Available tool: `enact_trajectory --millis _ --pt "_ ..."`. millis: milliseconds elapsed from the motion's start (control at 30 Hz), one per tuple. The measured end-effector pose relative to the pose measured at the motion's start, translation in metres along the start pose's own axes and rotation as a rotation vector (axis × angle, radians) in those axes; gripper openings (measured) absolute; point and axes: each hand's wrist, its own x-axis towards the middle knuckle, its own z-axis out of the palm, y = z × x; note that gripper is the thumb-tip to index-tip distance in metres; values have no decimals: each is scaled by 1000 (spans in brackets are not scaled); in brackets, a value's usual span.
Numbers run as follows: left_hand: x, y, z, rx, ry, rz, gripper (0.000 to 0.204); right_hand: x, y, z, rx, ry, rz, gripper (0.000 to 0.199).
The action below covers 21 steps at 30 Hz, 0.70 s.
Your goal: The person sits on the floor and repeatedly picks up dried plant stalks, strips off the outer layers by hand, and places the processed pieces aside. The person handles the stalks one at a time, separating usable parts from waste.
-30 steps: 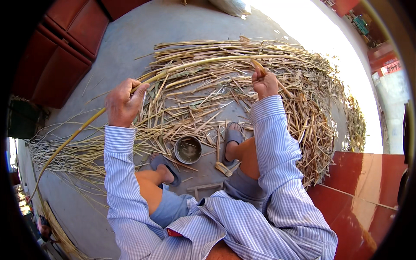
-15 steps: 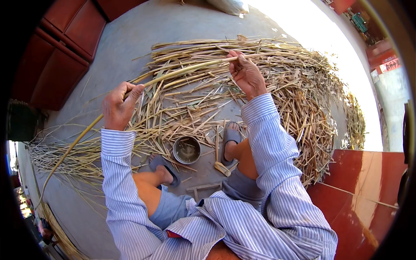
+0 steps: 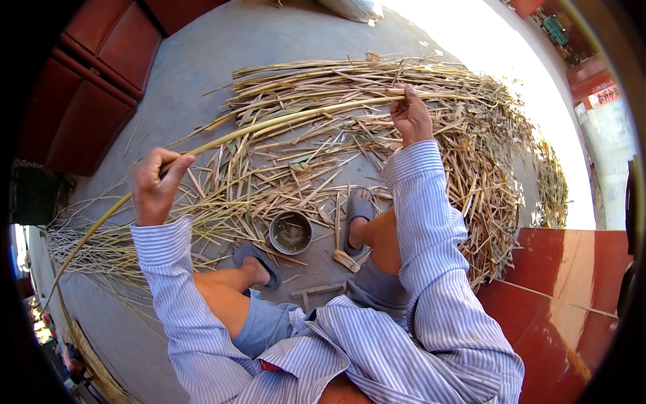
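Head view: from the wearer's head, above and behind the bare left hand [image 3: 155,187] and bare right hand [image 3: 412,120]
Facing: steeply downward and forward, past both hands across the smooth grey floor [image 3: 222,40]
Nearest: blue-and-white striped cloth shirt [image 3: 383,357], closer than the hands
Lens: wide fisheye, reaching dark red panelled furniture [image 3: 84,111] beyond the left hand

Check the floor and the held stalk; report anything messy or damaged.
Short stalk pieces lie strewn at all angles beyond the round bowl, messy beside the aligned stalks farther off. The held stalk bows without a visible break.
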Motion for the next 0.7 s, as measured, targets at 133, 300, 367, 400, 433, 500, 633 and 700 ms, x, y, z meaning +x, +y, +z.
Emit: enact_trajectory --millis 133,300,367,400,433,500,633,700 --pt "-4 -15 0 7 62 135 21 -23 16 24 14 -62 66 27" --pt "7 35 53 73 37 419 23 -116 71 111 -56 -332 232 26" --pt "5 36 52 21 -30 297 24 -106 70 106 -47 -414 208 28" --pt "4 35 50 4 -36 275 26 -79 56 89 -25 -499 150 27" --pt "3 32 49 -17 -43 252 27 -57 43 76 36 -362 21 28" --pt "-2 23 45 -54 -62 196 29 -44 16 63 71 -125 -14 28" --pt "-6 21 44 -95 -117 97 29 -78 20 91 -100 -101 178 31" --pt "-5 24 47 -101 -114 112 30 -91 39 100 -68 -363 205 31"
